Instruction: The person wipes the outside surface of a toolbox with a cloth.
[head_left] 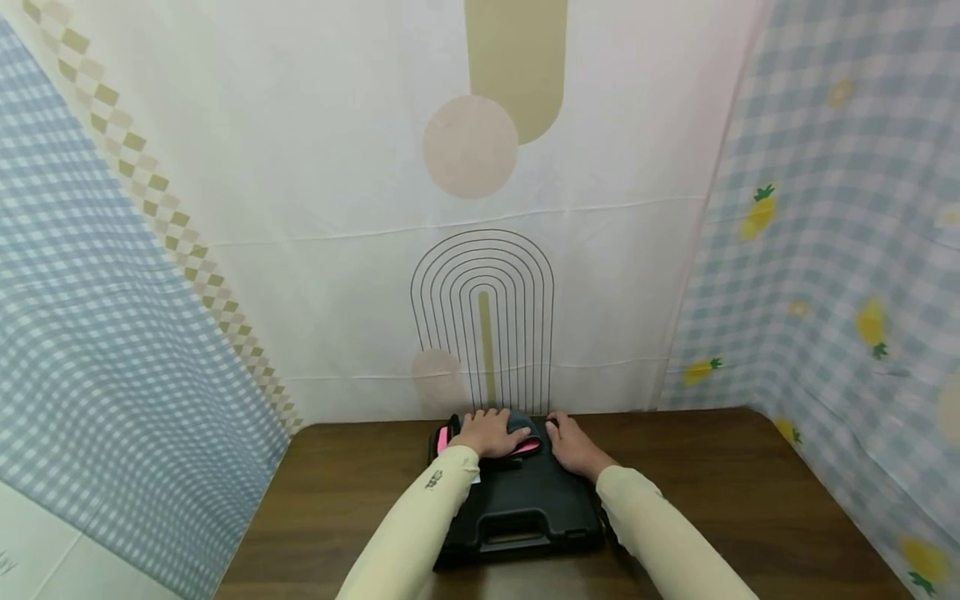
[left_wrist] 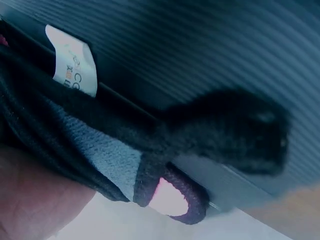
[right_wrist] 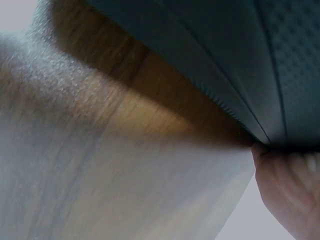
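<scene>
A black hard case point(head_left: 525, 500) with a recessed carry handle lies on the table, its handle side facing me. On its far left part sits a dark fabric item point(left_wrist: 100, 145) with a grey-blue panel, black trim, pink lining and a white label point(left_wrist: 75, 62); its kind does not show. My left hand point(head_left: 486, 433) rests over this item, fingers spread forward and thumb out to the right. At the case's far right corner, my right hand point(head_left: 576, 446) grips the edge. In the right wrist view, part of that hand lies right against the case's side.
The brown wooden table point(head_left: 360, 500) extends on both sides of the case. A white patterned cloth point(head_left: 337, 317) hangs behind it, with checked cloths point(head_left: 795, 250) at left and right. A black strap end point(left_wrist: 235, 132) sticks out from the fabric item over the ribbed case surface.
</scene>
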